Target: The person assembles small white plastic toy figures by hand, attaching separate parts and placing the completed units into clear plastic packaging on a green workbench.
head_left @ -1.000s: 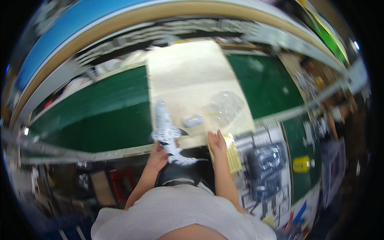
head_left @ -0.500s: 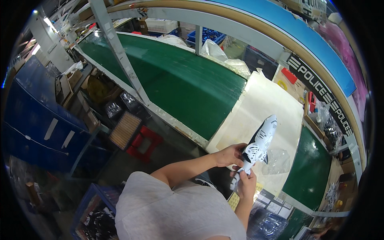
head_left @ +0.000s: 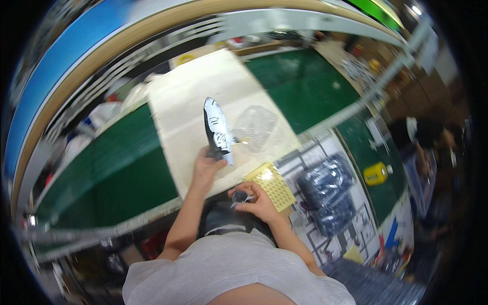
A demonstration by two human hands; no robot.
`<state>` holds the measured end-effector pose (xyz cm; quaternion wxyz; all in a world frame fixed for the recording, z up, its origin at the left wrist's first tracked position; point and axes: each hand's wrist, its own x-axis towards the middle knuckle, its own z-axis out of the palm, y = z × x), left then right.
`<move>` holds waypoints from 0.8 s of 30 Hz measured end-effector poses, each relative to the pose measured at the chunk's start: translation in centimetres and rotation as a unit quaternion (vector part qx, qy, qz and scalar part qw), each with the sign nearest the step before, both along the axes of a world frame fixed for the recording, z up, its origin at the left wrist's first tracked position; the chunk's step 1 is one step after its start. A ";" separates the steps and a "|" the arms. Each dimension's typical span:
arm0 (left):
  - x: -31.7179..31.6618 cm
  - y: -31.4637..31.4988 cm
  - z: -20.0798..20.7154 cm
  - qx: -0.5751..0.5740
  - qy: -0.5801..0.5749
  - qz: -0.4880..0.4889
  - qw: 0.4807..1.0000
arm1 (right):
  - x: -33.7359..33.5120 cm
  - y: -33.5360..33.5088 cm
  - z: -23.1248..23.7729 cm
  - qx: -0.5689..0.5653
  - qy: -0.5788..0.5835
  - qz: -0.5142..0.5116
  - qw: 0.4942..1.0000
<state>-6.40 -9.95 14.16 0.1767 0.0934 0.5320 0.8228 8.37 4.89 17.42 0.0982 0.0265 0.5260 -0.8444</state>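
My left hand (head_left: 204, 166) is closed around the lower end of a long, pointed white-and-black toy (head_left: 218, 127), which points away from me over a cream sheet (head_left: 175, 101). Lower and to the right, my right hand (head_left: 262, 206) is closed on a small dark-and-whitish part (head_left: 240, 197), apart from the toy; motion blur hides its exact kind. Beside that hand lies a yellow sticker sheet (head_left: 277, 190) with rows of round marks. A crumpled clear plastic bag (head_left: 255, 127) rests on the cream sheet, right of the toy.
Green conveyor belt (head_left: 117, 175) extends on both sides of the cream sheet. Right of me, dark plastic-wrapped packs (head_left: 328, 193) lie on printed sheets, and a yellow bottle (head_left: 375, 174) is beyond. A metal frame (head_left: 264, 23) crosses the far side; another person (head_left: 429, 134) is at far right.
My view has swung to the right. My hands, together on the toy before, are now apart: the left keeps the toy, while the right holds the small part nearer my body.
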 end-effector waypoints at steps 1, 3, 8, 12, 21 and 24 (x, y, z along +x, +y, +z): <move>-1.1 1.2 1.3 -0.066 0.010 -0.019 0.998 | 1.4 0.7 -0.9 0.034 -0.014 -0.031 0.999; -3.7 4.4 1.2 -0.155 0.050 -0.045 0.986 | 3.6 1.6 -1.5 0.051 -0.016 -0.068 0.996; -10.2 12.2 -3.0 -0.541 0.324 -0.051 0.775 | 6.0 1.9 -1.5 0.074 -0.071 -0.222 0.970; -9.4 14.1 -8.6 -0.651 0.364 -0.055 0.664 | 5.3 3.5 0.0 0.114 -0.081 -0.323 0.936; -7.2 10.8 -12.6 -0.583 0.381 -0.158 0.700 | -10.0 12.1 -1.4 0.678 0.136 -0.198 0.695; -7.9 9.4 -14.2 -0.526 0.413 -0.167 0.724 | -12.7 12.1 -9.7 0.708 0.094 -0.047 0.699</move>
